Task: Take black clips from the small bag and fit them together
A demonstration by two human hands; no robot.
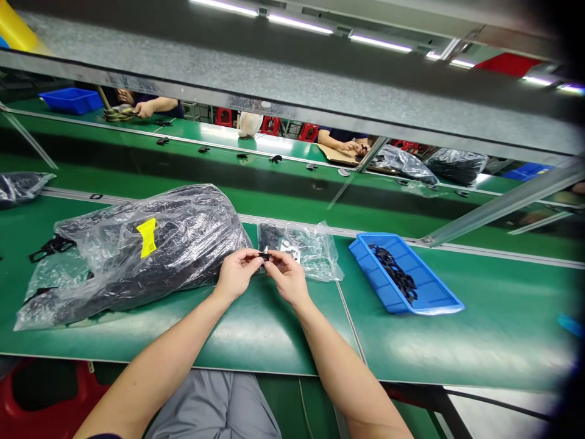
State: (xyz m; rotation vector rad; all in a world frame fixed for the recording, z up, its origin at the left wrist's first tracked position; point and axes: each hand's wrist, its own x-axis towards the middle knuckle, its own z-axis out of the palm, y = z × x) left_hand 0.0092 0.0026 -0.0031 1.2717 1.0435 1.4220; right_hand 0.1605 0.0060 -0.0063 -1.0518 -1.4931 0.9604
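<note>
Between them, my left hand (237, 272) and my right hand (289, 275) pinch a small black plastic part (264, 255), its exact kind too small to make out. The fingertips of both hands are closed on its two ends, above the green table. Just behind the hands lies a small clear bag (315, 247) with black parts and a white label. To the left of my left hand rests a large clear plastic bag (183, 238) full of black parts, with a yellow tag (147, 238) on it. A few black parts (52, 247) show at its open end.
A blue bin (429, 286) holding black parts (395, 274) stands on the right. Behind the table, a green conveyor belt (219, 163) carries spaced black parts. A metal beam crosses overhead, with a slanted strut (493, 204) at right. Co-workers' hands work across the line.
</note>
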